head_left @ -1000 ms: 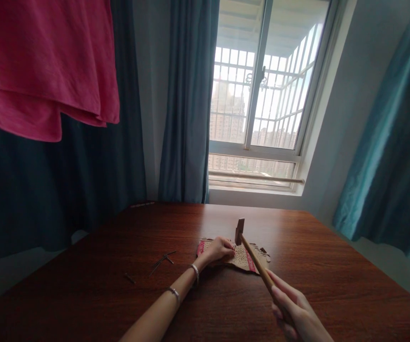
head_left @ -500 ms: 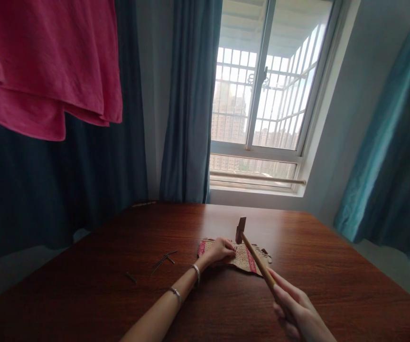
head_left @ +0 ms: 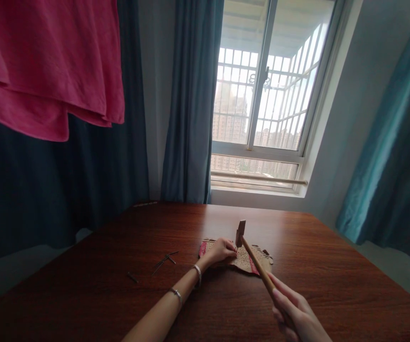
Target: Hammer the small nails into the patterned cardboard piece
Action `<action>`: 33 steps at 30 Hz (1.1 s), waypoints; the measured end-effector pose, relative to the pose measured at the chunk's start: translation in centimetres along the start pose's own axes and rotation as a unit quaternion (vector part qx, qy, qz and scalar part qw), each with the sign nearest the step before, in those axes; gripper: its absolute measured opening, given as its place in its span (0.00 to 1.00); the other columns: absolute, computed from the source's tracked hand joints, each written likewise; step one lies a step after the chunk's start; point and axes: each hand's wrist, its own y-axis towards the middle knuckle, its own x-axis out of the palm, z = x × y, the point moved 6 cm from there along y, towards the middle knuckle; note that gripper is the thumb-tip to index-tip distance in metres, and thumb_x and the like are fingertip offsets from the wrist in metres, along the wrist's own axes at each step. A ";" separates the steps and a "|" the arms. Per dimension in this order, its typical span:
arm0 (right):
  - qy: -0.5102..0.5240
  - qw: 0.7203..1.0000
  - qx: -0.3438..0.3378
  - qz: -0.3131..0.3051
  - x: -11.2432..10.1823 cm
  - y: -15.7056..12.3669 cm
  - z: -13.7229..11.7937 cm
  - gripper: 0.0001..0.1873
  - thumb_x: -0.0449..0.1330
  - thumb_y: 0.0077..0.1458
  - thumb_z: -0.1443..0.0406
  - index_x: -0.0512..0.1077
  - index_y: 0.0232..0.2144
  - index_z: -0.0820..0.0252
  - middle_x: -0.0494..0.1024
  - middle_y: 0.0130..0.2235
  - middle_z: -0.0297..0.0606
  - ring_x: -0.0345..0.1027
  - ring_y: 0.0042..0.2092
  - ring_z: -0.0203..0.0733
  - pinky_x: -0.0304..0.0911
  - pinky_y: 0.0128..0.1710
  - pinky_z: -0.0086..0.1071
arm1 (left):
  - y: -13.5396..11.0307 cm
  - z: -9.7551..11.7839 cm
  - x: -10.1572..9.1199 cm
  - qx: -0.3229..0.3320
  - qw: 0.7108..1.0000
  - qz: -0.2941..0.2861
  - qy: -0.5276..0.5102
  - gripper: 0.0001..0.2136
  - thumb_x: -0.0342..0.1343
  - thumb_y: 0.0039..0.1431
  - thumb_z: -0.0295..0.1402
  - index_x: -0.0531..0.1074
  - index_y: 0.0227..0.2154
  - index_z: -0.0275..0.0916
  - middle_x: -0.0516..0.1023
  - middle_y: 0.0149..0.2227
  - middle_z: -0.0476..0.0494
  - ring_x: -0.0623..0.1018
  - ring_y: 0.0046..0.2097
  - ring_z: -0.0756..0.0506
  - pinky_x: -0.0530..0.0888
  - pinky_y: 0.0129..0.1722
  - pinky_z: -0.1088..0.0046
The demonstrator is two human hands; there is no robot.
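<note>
My right hand (head_left: 295, 316) grips the wooden handle of a small hammer (head_left: 253, 256), whose head (head_left: 240, 232) hangs just above my left fingertips. My left hand (head_left: 221, 249) rests with pinched fingers on a tan, dotted flat piece with red stripes (head_left: 246, 259) lying on the brown wooden table (head_left: 101, 289). What the fingers pinch is too small to tell. Two bracelets sit on my left wrist and forearm.
A few thin dark metal tools (head_left: 164, 260) and a short pin (head_left: 132, 277) lie on the table left of my arm. A pink cloth (head_left: 44, 66) hangs at upper left. Blue curtains (head_left: 189, 104) flank a barred window (head_left: 262, 95) behind the table.
The hammer head has dipped slightly toward my left fingertips. The left hand stays on the tan piece. The camera shifted a little.
</note>
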 end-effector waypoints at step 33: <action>0.001 1.000 -0.009 0.001 0.3 -0.5 -0.6 0.40 0.65 0.39 0.53 0.60 0.54 0.56 0.58 0.16 0.24 0.54 0.16 0.25 0.35 0.10 0.16 | 0.2 -0.2 -0.1 -0.019 0.999 0.004 0.039 0.11 0.56 0.45 0.38 0.77 0.26 0.35 0.74 0.28 0.48 0.70 0.31 0.50 0.63 0.30 0.79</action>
